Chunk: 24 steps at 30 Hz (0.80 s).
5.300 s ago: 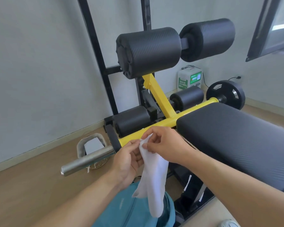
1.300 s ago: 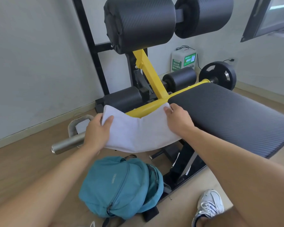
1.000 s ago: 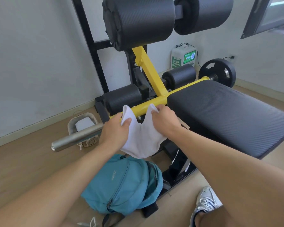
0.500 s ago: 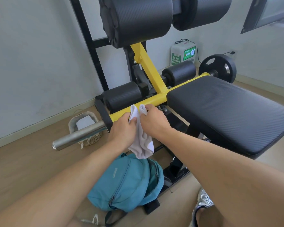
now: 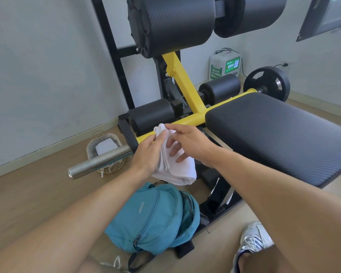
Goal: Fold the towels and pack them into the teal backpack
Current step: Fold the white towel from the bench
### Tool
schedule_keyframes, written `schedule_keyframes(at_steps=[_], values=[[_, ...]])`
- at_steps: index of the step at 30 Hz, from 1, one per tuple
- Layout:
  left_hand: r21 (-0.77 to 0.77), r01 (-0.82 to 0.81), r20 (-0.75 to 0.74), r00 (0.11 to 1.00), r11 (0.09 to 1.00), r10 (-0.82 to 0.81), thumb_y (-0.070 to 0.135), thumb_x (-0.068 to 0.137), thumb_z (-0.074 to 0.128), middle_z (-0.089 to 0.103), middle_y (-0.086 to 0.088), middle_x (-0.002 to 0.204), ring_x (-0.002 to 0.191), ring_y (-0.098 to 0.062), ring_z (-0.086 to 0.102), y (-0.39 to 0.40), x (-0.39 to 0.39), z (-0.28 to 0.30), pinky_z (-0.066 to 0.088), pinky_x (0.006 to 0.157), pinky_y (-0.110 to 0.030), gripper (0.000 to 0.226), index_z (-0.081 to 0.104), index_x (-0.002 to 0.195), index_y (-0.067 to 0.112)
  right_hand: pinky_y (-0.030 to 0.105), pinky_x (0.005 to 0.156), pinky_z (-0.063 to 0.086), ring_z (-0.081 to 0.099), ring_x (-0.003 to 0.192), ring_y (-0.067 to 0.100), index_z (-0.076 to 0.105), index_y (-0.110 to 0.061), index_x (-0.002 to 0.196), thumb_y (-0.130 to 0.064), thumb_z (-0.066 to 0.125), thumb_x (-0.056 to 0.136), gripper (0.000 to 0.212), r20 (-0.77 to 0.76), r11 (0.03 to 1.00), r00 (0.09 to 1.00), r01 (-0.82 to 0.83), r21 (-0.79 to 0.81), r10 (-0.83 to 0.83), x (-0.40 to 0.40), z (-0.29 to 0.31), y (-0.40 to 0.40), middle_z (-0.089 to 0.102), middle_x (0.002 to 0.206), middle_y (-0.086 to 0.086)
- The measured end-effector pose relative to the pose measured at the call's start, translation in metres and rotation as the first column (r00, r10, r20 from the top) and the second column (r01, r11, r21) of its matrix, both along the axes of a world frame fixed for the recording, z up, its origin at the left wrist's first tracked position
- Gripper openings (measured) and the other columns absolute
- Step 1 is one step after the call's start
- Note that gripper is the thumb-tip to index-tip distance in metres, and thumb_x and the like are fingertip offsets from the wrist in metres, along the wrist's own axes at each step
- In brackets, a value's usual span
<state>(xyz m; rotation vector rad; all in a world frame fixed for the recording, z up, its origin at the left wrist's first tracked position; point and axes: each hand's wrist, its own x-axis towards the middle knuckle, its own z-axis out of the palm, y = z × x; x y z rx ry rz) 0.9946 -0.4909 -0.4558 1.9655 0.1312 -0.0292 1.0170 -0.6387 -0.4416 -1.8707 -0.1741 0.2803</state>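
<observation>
Folded white towel (image 5: pixel 175 170) above slumped teal backpack (image 5: pixel 154 217)

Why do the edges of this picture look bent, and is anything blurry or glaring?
Head view: the wide-angle lens bows the black upright post. Even daylight, soft shadows, no harsh glare. The white folded towel and teal fabric backpack look sharp; the forearms at the bottom look stretched.

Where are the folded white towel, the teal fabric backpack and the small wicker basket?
folded white towel (image 5: pixel 182 172): head view, lower folded part.
teal fabric backpack (image 5: pixel 146 219): head view, front panel.
small wicker basket (image 5: pixel 114 168): head view, woven side.
</observation>
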Motion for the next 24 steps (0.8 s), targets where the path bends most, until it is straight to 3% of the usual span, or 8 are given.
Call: schedule_keyframes(at_steps=[4,6,9,11,13,16,20,24], values=[[-0.099,0.016,-0.051,0.998,0.995,-0.021,0.071,0.075,0.073,0.078,0.003,0.099,0.095,-0.022,0.074,0.001,-0.001,-0.003,0.060,0.089,-0.047,0.051,0.072,0.106,0.031,0.029,0.063,0.062,0.070,0.080,0.014,0.050,-0.027,0.148,-0.005,0.038,0.105,0.050,-0.038,0.995,0.995,-0.097,0.017,0.097,-0.001,0.002,-0.009,0.069,0.110,0.009],[-0.151,-0.001,-0.082,0.997,0.988,-0.011,0.068,0.070,0.074,0.079,0.002,0.098,0.096,-0.026,0.075,0.001,0.001,-0.006,0.059,0.093,-0.055,0.050,0.073,0.104,0.032,0.030,0.065,0.062,0.070,0.082,0.017,0.054,-0.027,0.144,-0.006,0.042,0.105,0.046,-0.062,0.993,0.992,-0.111,0.048,0.114,-0.001,0.002,-0.014,0.072,0.109,0.008],[-0.179,-0.048,-0.085,0.996,0.983,0.033,0.051,0.087,0.064,0.078,0.000,0.105,0.101,-0.027,0.074,-0.001,0.005,-0.006,0.057,0.095,-0.058,0.031,0.071,0.111,0.033,0.027,0.063,0.062,0.072,0.080,0.014,0.059,-0.023,0.139,-0.014,0.059,0.101,0.039,0.057,0.994,0.993,0.103,-0.036,-0.101,0.006,-0.002,-0.022,0.074,0.101,0.002],[-0.263,-0.075,-0.091,0.994,0.962,0.052,0.039,0.100,0.060,0.078,-0.001,0.108,0.103,-0.027,0.073,-0.001,0.008,-0.007,0.058,0.095,-0.052,0.021,0.070,0.116,0.029,0.022,0.064,0.056,0.070,0.090,0.014,0.056,-0.024,0.140,-0.033,0.074,0.092,0.052,0.124,0.945,0.949,0.304,-0.119,-0.290,0.012,-0.005,-0.029,0.071,0.108,-0.002],[-0.387,-0.094,-0.127,0.991,0.917,0.048,0.033,0.105,0.057,0.078,-0.002,0.110,0.103,-0.027,0.074,0.000,0.012,-0.007,0.059,0.086,-0.044,0.020,0.069,0.118,0.026,0.025,0.069,0.052,0.066,0.103,0.017,0.053,-0.023,0.139,-0.053,0.080,0.080,0.072,-0.033,0.933,0.937,0.344,-0.100,-0.349,0.015,-0.007,-0.032,0.067,0.121,-0.003],[-0.556,-0.133,-0.178,0.983,0.821,0.038,0.031,0.105,0.056,0.079,-0.003,0.112,0.104,-0.027,0.075,0.001,0.015,-0.005,0.059,0.085,-0.042,0.022,0.068,0.122,0.023,0.044,0.088,0.061,0.073,0.105,0.024,0.064,-0.021,0.128,-0.067,0.079,0.072,0.075,-0.480,0.973,0.868,0.201,0.116,-0.123,0.013,-0.009,-0.039,0.076,0.115,0.002],[-0.619,-0.191,-0.223,0.973,0.762,0.063,0.032,0.106,0.054,0.077,-0.007,0.118,0.109,-0.031,0.074,0.003,0.019,-0.008,0.059,0.092,-0.046,0.027,0.066,0.128,0.022,0.046,0.094,0.059,0.074,0.103,0.027,0.068,-0.014,0.122,-0.047,0.084,0.079,0.057,-0.565,0.942,0.822,0.130,0.310,0.073,0.011,-0.007,-0.046,0.078,0.108,0.008],[-0.582,-0.167,-0.277,0.961,0.795,-0.001,0.037,0.099,0.065,0.077,-0.008,0.117,0.108,-0.031,0.074,0.005,0.018,-0.009,0.057,0.098,-0.050,0.035,0.067,0.128,0.018,0.040,0.084,0.063,0.074,0.097,0.025,0.068,-0.013,0.121,-0.031,0.094,0.068,0.061,-0.430,0.969,0.892,0.214,0.126,-0.141,0.015,-0.014,-0.041,0.078,0.106,0.006]])
